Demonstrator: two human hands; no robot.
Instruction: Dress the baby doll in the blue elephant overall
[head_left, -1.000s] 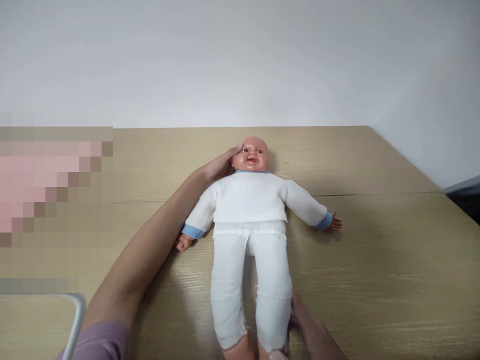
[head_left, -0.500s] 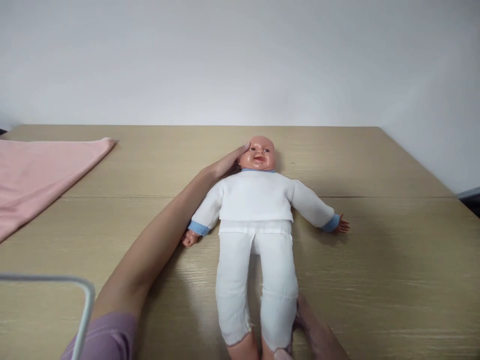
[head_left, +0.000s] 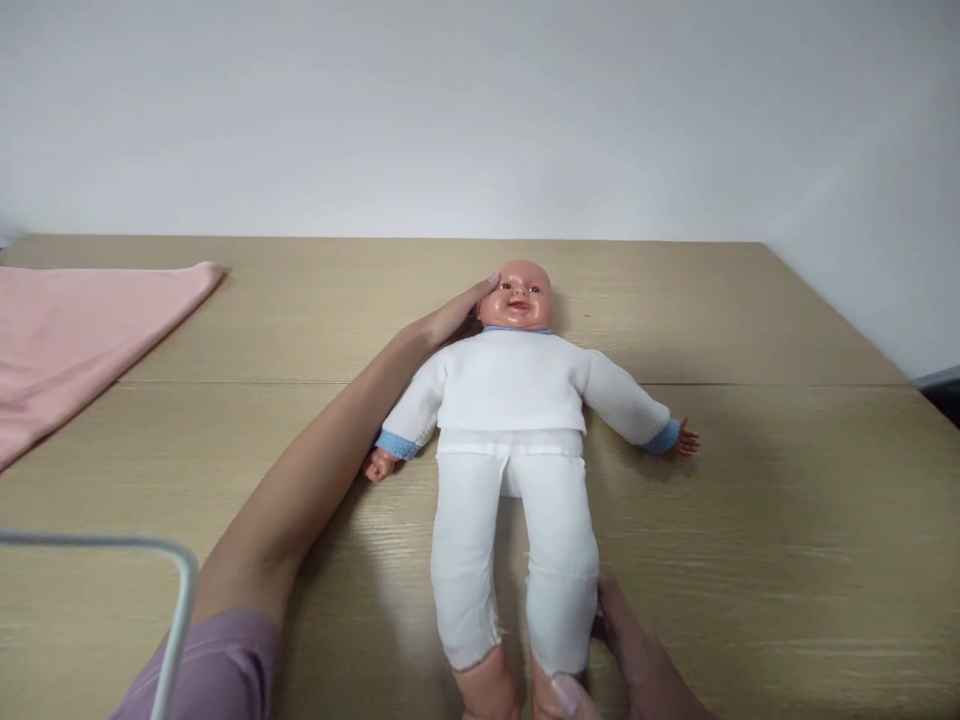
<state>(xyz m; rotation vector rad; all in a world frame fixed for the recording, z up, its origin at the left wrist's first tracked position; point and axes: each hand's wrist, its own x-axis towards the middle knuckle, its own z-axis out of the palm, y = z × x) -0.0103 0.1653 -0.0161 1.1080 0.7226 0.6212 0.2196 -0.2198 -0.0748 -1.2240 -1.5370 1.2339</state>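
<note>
A baby doll (head_left: 513, 380) lies on its back on the wooden table, its head toward the wall. It wears a white top with blue cuffs and white trousers that end above its feet. My left hand (head_left: 466, 308) cups the side of the doll's head, thumb along its temple; the other fingers are hidden behind the head. Around the doll's lower leg on the right side of the picture is my right hand (head_left: 626, 635), its thumb in front near the trouser hem and its fingers partly out of sight behind the leg.
A pink cloth (head_left: 97, 335) is spread on the table (head_left: 795, 520) at the left. In the lower left corner a pale bent rod (head_left: 180, 590) crosses the view, close to my left sleeve. A white wall (head_left: 480, 120) stands behind the table.
The table, cloth and doll sit slightly higher in the picture. Both hands keep their places on the doll's head and leg.
</note>
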